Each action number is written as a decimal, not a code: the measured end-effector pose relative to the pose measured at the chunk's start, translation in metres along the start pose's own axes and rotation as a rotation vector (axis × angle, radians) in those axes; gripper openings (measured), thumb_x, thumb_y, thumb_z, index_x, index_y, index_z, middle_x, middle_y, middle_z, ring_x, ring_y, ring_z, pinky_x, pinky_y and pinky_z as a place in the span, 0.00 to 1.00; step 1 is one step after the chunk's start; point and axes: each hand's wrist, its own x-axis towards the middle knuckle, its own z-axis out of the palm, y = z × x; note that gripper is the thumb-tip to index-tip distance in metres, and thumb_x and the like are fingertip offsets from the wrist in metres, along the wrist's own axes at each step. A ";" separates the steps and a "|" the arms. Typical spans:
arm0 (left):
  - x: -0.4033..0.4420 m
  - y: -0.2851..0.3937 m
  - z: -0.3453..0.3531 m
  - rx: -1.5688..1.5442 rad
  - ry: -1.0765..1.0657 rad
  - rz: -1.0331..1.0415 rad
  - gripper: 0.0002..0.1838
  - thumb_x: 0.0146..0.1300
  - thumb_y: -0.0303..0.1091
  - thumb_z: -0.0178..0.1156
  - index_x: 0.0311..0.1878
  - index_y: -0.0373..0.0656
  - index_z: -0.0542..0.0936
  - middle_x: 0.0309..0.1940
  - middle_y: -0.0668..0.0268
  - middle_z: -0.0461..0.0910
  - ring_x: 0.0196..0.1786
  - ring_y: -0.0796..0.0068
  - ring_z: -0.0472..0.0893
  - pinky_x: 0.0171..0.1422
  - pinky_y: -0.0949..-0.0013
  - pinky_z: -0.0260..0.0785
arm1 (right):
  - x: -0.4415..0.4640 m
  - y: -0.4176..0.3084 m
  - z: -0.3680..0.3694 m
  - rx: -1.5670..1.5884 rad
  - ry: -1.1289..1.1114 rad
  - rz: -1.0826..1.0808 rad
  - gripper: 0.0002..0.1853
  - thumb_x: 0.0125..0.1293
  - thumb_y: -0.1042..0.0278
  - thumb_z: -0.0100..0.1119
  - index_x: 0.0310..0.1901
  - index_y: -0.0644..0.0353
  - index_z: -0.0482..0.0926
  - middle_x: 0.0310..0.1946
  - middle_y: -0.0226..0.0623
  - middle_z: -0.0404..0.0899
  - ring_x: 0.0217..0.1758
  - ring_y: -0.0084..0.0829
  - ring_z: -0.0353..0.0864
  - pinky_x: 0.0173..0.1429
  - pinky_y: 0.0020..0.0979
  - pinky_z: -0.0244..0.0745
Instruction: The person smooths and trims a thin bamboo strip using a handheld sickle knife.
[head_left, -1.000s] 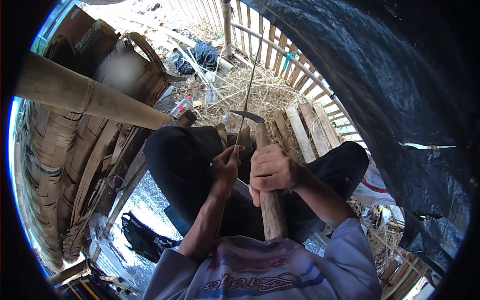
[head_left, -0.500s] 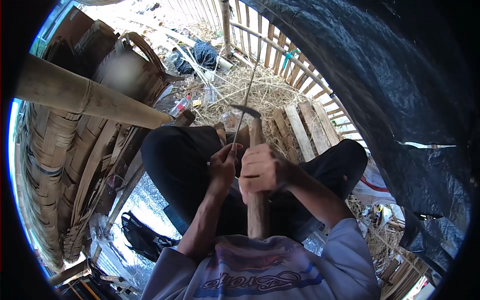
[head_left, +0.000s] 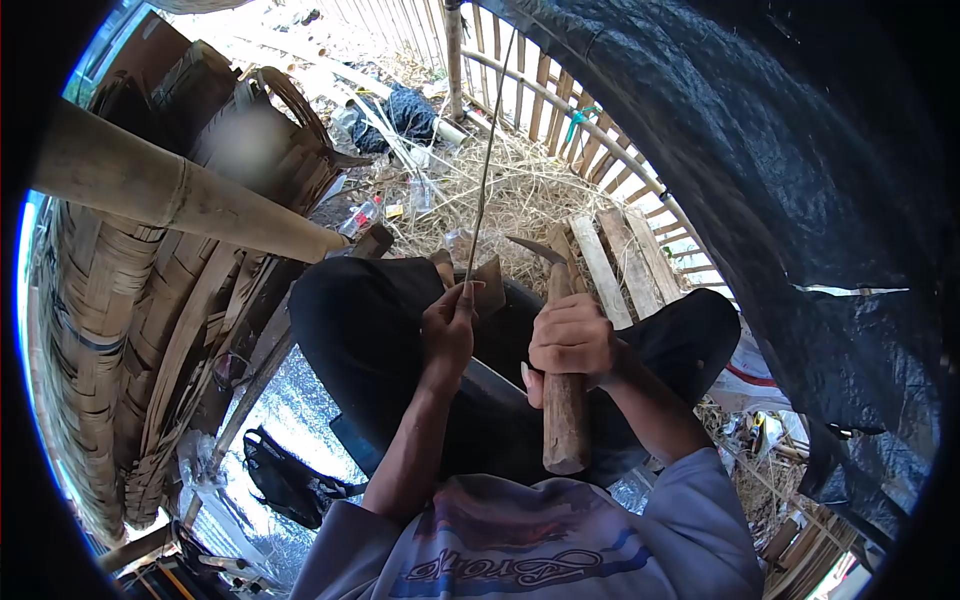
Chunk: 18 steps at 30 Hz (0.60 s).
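My left hand (head_left: 447, 335) pinches a long thin strip (head_left: 484, 180), which looks like split bamboo, between thumb and fingertips. The strip rises steeply from the hand toward the fence at the top. My right hand (head_left: 573, 338) is wrapped round the thick wooden handle of a knife (head_left: 567, 425). Its short curved blade points left, apart from the strip, and the handle's butt end is near my shirt. Both hands are above my lap, between my bent knees. A flat brown piece (head_left: 490, 287) shows just beyond my left hand; I cannot tell what it is.
A thick bamboo pole (head_left: 210, 205) juts in from the left above woven bamboo panels (head_left: 110, 290). Dark plastic sheeting (head_left: 760, 150) hangs on the right. Wooden boards (head_left: 600, 262), straw (head_left: 510, 185) and a plastic bottle (head_left: 362, 215) lie ahead, before a slatted fence (head_left: 540, 95).
My right hand has moved right with the knife, and the blade has come away from the strip. The strip now reaches farther up. My left hand has barely shifted.
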 end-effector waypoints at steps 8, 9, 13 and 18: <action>0.001 -0.004 0.009 -0.077 -0.046 0.019 0.15 0.68 0.37 0.54 0.52 0.40 0.79 0.19 0.80 0.65 0.21 0.92 0.60 0.24 0.82 0.51 | 0.025 -0.026 0.013 0.077 0.009 -0.165 0.09 0.42 0.75 0.63 0.23 0.57 0.71 0.19 0.27 0.70 0.19 0.27 0.74 0.26 0.27 0.74; 0.002 -0.004 0.010 -0.074 -0.049 0.021 0.15 0.68 0.37 0.54 0.52 0.40 0.79 0.19 0.80 0.65 0.21 0.92 0.60 0.24 0.82 0.51 | 0.023 -0.027 0.018 0.102 -0.012 -0.175 0.09 0.43 0.74 0.63 0.23 0.56 0.71 0.20 0.27 0.71 0.19 0.26 0.74 0.26 0.27 0.74; -0.002 0.000 0.011 -0.044 -0.027 0.022 0.15 0.68 0.36 0.55 0.52 0.39 0.79 0.19 0.81 0.66 0.22 0.91 0.61 0.24 0.81 0.52 | 0.013 -0.024 0.032 0.095 -0.077 -0.196 0.09 0.44 0.73 0.64 0.23 0.56 0.71 0.20 0.27 0.71 0.20 0.26 0.74 0.27 0.28 0.75; -0.005 -0.005 0.013 0.035 -0.030 0.081 0.14 0.68 0.36 0.55 0.51 0.39 0.80 0.19 0.80 0.66 0.22 0.90 0.60 0.25 0.81 0.52 | 0.011 0.001 0.022 0.082 -0.050 -0.140 0.10 0.43 0.72 0.66 0.23 0.57 0.72 0.19 0.27 0.71 0.19 0.28 0.73 0.27 0.29 0.74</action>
